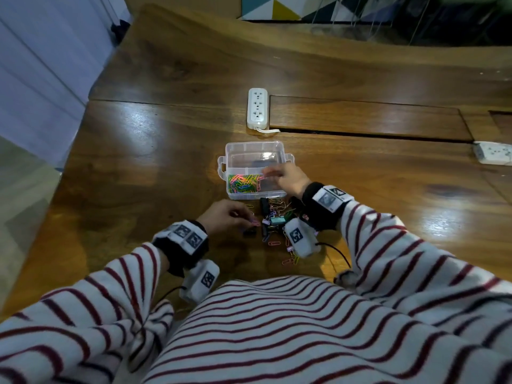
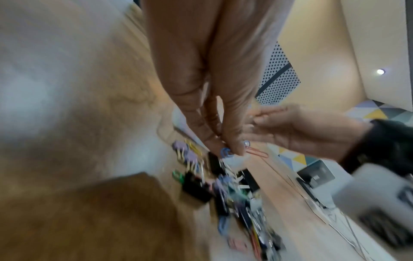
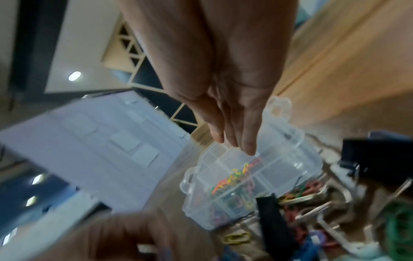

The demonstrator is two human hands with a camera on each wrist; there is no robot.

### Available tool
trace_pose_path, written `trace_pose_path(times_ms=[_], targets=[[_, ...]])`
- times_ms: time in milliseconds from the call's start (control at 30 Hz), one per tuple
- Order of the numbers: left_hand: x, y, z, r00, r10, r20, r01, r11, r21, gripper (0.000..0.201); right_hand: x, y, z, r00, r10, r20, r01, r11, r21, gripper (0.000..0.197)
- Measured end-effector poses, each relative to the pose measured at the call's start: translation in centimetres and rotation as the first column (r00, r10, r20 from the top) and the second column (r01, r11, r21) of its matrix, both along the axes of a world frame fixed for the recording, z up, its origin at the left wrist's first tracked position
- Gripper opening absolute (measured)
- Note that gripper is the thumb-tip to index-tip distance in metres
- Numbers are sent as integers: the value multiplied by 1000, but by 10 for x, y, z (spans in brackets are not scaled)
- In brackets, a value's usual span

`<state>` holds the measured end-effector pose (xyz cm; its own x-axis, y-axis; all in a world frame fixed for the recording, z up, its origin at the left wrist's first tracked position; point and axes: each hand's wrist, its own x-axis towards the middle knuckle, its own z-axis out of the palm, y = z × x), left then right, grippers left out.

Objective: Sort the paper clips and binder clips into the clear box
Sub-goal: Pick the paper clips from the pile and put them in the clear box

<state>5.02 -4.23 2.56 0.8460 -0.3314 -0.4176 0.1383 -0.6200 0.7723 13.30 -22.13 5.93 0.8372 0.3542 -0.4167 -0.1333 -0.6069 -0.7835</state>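
The clear box (image 1: 285, 157) stands open on the wooden table, with coloured paper clips (image 1: 243, 184) in its near left compartment. My right hand (image 1: 289, 178) hovers over the box, and its fingertips (image 3: 248, 148) pinch a pink paper clip (image 3: 254, 161) just above the compartments. A mixed pile of binder clips and paper clips (image 1: 274, 217) lies in front of the box. At the left edge of that pile, my left hand (image 1: 230, 214) pinches a blue paper clip (image 2: 225, 152) with a pink one (image 2: 257, 152) beside it.
A white power strip (image 1: 257, 108) lies just behind the box, and another socket block (image 1: 493, 152) sits at the right edge. Loose paper clips (image 1: 288, 260) lie near my body. The table (image 1: 138, 151) ends at the left by a white wall.
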Motion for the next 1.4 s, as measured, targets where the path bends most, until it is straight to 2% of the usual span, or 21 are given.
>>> trace_pose_path(times_ms=[67, 200, 333, 400, 467, 567, 667, 733, 767, 833, 900, 933, 1000, 1133, 1266, 1400], targets=[[13, 16, 3, 999, 30, 16, -29, 999, -25, 9, -8, -7, 2, 988, 88, 130, -73, 991, -116, 35], [33, 25, 8, 996, 42, 78, -42, 999, 4, 9, -40, -31, -10, 944, 212, 254, -182, 974, -135, 25], [57, 17, 10, 988, 91, 127, -92, 996, 2, 11, -75, -54, -27, 859, 450, 243, -382, 881, -280, 19], [67, 11, 11, 980, 97, 173, -112, 991, 80, 15, -90, -64, -35, 824, 528, 205, -442, 825, -352, 20], [75, 7, 10, 977, 63, 203, -96, 983, 158, 21, -98, -71, -40, 818, 548, 173, -455, 802, -387, 20], [77, 6, 10, 969, -40, 244, -25, 966, 256, 26, -101, -77, -41, 833, 519, 190, -430, 825, -367, 20], [56, 7, 15, 883, -53, 467, -41, 981, 190, 24, -102, -79, -43, 861, 458, 222, -382, 870, -312, 16], [30, 3, 18, 838, -97, 537, 13, 987, 158, 21, -105, -79, -46, 882, 414, 227, -344, 893, -292, 15], [15, -1, 18, 842, -152, 518, 67, 981, 180, 20, -106, -78, -47, 885, 409, 221, -335, 891, -307, 16], [-11, -14, 13, 864, -323, 386, 226, 934, 276, 22, -108, -75, -48, 881, 431, 198, -334, 860, -386, 20], [-29, -33, 4, 835, -494, 243, 388, 841, 377, 27, -108, -72, -49, 869, 455, 192, -332, 825, -457, 27], [-34, -44, 0, 823, -536, 187, 427, 802, 419, 30, -107, -71, -49, 867, 456, 201, -321, 820, -474, 29], [-38, -60, -10, 832, -541, 121, 431, 768, 474, 34, -104, -66, -50, 879, 417, 233, -259, 827, -499, 28], [-36, -79, -19, 857, -481, 182, 312, 768, 560, 36, -99, -56, -52, 918, 308, 251, -109, 801, -588, 28], [-34, -80, -22, 882, -443, 159, 267, 750, 605, 45, -101, -54, -57, 904, 347, 250, -122, 769, -627, 39], [-33, -73, -21, 891, -443, 97, 302, 740, 601, 42, -102, -56, -57, 884, 370, 286, -118, 768, -630, 33]])
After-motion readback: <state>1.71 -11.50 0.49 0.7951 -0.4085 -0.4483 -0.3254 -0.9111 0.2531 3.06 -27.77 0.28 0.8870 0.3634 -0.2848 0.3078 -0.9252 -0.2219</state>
